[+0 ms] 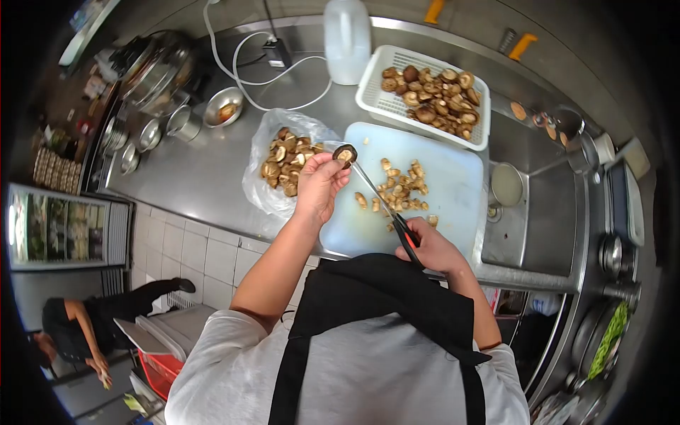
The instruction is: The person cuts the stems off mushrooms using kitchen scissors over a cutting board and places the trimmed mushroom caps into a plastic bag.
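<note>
My left hand (pixel 320 185) pinches a brown mushroom (pixel 345 155), its underside facing up, over the left edge of a white cutting board (pixel 453 166). In my right hand (pixel 430 248) are scissors (pixel 404 230) with black and red handles; their blades reach up to the mushroom. Cut stems (pixel 402 188) lie scattered on the board. Left of the board, a clear plastic bag (pixel 261 152) holds more mushrooms (pixel 285 161). Behind the board stands a white basket (pixel 374 100) of mushrooms (pixel 435 99).
A white jug (pixel 347 42) and a white cable (pixel 248 79) are at the back. Metal bowls (pixel 223 108) stand at left. On the right is a sink (pixel 545 219) with a round ladle or bowl (pixel 506 185). Another person (pixel 99 322) is at lower left.
</note>
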`<state>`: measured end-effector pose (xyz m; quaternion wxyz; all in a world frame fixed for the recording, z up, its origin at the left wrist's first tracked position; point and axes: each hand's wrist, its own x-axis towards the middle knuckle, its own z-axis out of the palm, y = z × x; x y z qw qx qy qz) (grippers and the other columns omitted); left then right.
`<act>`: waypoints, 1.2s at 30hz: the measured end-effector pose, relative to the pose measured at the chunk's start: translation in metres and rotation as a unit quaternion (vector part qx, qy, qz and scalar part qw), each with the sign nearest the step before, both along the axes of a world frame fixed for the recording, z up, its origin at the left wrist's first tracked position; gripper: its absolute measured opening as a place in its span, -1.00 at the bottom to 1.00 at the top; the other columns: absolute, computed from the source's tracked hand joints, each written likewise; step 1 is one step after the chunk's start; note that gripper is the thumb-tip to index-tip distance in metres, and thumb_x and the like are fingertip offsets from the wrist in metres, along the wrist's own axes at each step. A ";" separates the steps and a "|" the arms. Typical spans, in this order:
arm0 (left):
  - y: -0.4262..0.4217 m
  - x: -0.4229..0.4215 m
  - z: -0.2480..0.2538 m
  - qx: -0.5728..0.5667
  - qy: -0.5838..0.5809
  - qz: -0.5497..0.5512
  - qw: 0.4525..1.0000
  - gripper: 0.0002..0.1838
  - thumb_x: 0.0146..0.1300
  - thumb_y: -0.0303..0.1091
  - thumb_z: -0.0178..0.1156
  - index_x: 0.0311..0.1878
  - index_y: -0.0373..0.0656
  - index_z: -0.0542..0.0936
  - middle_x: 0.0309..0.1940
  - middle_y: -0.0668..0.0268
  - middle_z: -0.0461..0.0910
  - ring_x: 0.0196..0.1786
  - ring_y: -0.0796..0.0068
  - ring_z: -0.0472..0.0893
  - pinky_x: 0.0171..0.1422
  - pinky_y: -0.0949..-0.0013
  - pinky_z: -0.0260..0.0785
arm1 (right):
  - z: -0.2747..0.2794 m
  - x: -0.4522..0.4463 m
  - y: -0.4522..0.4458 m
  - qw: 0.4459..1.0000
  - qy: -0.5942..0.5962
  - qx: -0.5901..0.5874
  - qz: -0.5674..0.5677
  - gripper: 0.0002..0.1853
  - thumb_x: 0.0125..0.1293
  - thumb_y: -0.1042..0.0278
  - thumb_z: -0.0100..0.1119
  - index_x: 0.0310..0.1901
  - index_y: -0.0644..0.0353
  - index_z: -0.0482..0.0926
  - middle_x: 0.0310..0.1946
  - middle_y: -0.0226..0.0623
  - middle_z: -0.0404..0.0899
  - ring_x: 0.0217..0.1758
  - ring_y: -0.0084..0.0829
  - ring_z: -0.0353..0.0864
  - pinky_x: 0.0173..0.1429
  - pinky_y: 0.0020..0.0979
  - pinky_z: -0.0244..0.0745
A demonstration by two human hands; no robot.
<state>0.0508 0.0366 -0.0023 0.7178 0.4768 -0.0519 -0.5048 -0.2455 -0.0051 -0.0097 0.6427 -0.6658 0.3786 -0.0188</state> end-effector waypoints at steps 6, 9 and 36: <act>0.029 0.021 -0.002 0.010 -0.044 0.045 0.998 -0.82 0.42 -0.54 0.31 -0.04 -0.06 0.55 -0.20 0.31 0.74 -0.26 0.47 0.76 -0.22 0.43 0.64 | -0.011 0.065 -0.007 0.995 -0.037 0.052 0.074 -0.56 0.35 0.14 0.55 0.05 0.20 0.55 -0.24 -0.59 0.48 -0.21 -0.68 0.42 -0.11 -0.55 0.40; 0.037 0.032 -0.005 0.019 -0.038 0.082 0.996 -0.82 0.42 -0.54 0.29 -0.04 -0.06 0.53 -0.23 0.32 0.73 -0.28 0.47 0.75 -0.24 0.43 0.64 | -0.014 0.087 -0.006 0.992 -0.044 0.051 0.105 -0.61 0.40 0.09 0.50 -0.03 0.19 0.56 -0.28 -0.58 0.49 -0.26 -0.69 0.42 -0.14 -0.57 0.37; 0.036 0.111 -0.019 0.159 -0.705 -0.041 0.690 -0.68 0.32 -0.37 0.38 0.12 -0.18 0.70 -0.11 0.14 0.71 -0.09 0.19 0.76 0.08 0.19 0.62 | 0.008 0.009 -0.006 0.998 -0.036 0.041 -0.030 -0.74 0.33 0.44 0.55 -0.25 0.14 0.54 -0.40 -0.64 0.58 -0.35 -0.79 0.46 -0.26 -0.60 0.40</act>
